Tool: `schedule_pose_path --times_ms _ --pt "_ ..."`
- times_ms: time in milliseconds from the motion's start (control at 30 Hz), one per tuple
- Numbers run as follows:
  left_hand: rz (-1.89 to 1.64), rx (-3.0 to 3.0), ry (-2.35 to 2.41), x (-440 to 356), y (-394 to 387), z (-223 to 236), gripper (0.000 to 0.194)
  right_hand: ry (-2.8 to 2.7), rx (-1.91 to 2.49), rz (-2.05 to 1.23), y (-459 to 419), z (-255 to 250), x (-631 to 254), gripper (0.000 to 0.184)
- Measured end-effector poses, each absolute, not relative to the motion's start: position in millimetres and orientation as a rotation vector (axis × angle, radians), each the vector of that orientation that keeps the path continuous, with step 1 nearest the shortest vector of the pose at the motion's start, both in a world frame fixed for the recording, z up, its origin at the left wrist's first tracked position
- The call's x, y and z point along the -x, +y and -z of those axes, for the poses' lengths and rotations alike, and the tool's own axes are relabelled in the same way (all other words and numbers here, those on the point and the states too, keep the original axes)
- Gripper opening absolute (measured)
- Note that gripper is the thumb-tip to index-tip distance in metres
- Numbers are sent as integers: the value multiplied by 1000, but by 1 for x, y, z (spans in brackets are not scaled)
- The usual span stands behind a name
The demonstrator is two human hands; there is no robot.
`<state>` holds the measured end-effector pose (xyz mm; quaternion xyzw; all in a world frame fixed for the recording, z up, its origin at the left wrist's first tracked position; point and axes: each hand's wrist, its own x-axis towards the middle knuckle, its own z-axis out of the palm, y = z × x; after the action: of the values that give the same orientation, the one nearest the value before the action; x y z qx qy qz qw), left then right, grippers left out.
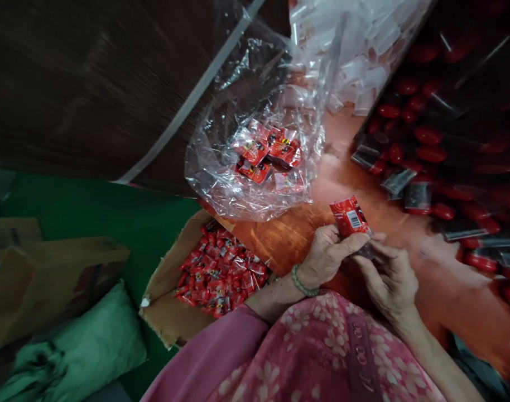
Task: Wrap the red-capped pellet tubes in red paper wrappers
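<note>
Several red packets point(259, 153) lie in a clear plastic bag point(208, 178), and many more packets point(217, 273) fill a cardboard carton point(163, 304). The left hand's point(326, 257) fingers pinch another packet point(350, 216) — the right hand's point(389, 282) fingers curl just beneath it, their grip unclear.

1. The packet point(349, 216) was bright red, with a white barcode patch.
2. The blouse point(305, 357) was pink, scattered with pale blossoms (a darker pink band ran down its front).
3. The bracelet point(302, 281) was pale green beads.
4. The heaped packets point(217, 273) showed red with black and yellow flecks, inside a brown cardboard box point(171, 312).
5. The desk point(288, 234) was orange-red; the sack point(100, 329) was pale green.
</note>
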<state>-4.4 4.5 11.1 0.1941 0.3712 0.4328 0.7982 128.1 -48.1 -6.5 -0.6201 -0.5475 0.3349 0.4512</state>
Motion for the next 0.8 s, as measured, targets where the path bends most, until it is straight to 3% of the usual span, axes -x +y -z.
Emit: schedule_pose_path --times_ms 233,333,500,700,800 --pt "-916 -416 744 18 1 0 65 -1205 1351 -1201 -28 -23 -118 15" --pt "-903 -421 731 23 0 1 58 -1268 1391 -1100 -30 -17 -115 15" --pt "-967 -391 730 22 -1 2 46 -1605 1534 -652 -44 16 -127 30" --pt "-969 -317 734 24 -2 5 41 -1587 1449 -741 -30 9 -125 43" --pt "-873 -312 698 36 -4 0 37 -1857 1286 -673 -15 -9 -127 44"
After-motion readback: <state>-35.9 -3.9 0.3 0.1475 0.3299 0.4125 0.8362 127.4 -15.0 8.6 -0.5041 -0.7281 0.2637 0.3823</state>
